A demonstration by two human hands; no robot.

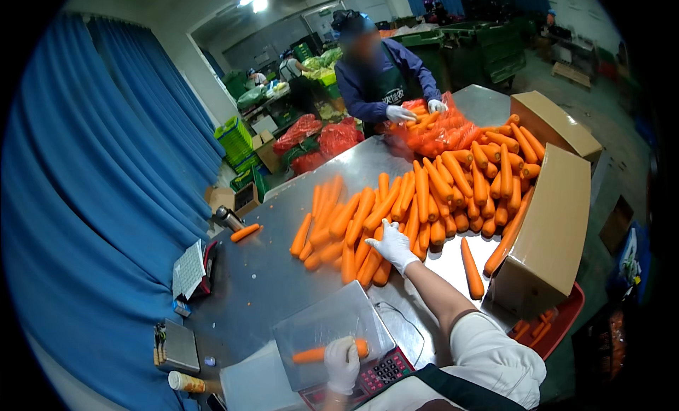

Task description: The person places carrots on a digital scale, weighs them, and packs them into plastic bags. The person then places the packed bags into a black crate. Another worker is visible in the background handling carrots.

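Observation:
My left hand, in a white glove, is closed around a single carrot in a clear plastic tub. That tub rests on a red digital scale with a keypad, partly hidden by the tub and my apron. Reaching forward, my gloved right hand is at the near edge of a large carrot pile. Its thumb and fingers are spread, touching or just above the carrots, with none in its grasp. One loose carrot lies right of my right forearm.
Across the steel table, a co-worker handles carrots in a red plastic bag. Cardboard boxes border the pile's right side. Left are a steel flask, a metal box and a paper cup. A thin cable trails behind the tub.

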